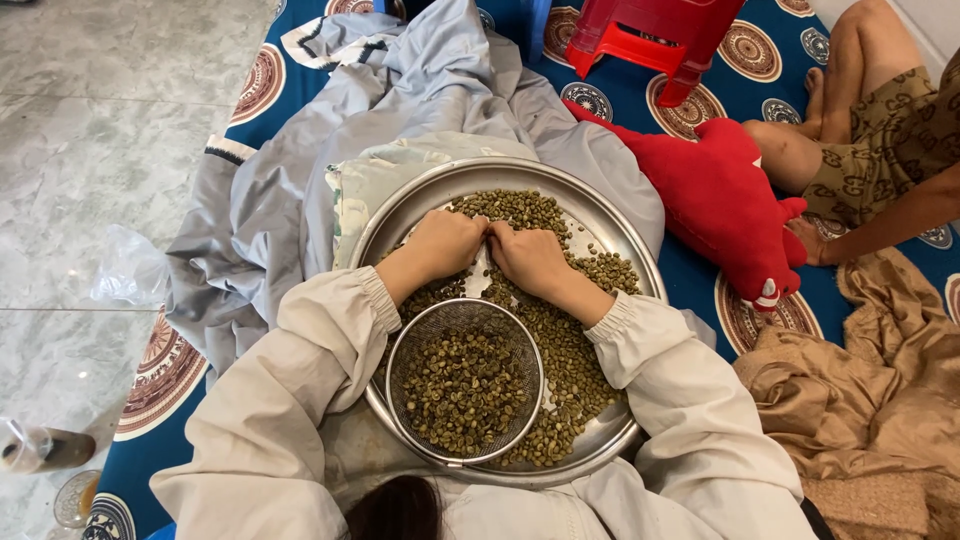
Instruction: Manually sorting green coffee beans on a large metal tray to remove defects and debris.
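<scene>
A wide round metal tray [392,222] lies in front of me, spread with small greenish-brown beans [520,210]. My left hand [445,243] and my right hand [530,258] rest side by side on the beans at the tray's middle, knuckles up and fingers curled down into them. The fingertips are hidden, so I cannot tell whether either hand holds beans. A round wire-mesh sieve [403,345] partly filled with beans sits in the near part of the tray, between my cream sleeves.
A grey cloth [430,80] lies under and beyond the tray on a blue patterned mat [760,60]. To the right lie a red plush toy [725,195] and a brown blanket [870,400], with another person's legs [790,150] beyond. A red stool [655,35] stands behind. A bottle [40,450] and a plastic bag [130,265] sit on the tiles at left.
</scene>
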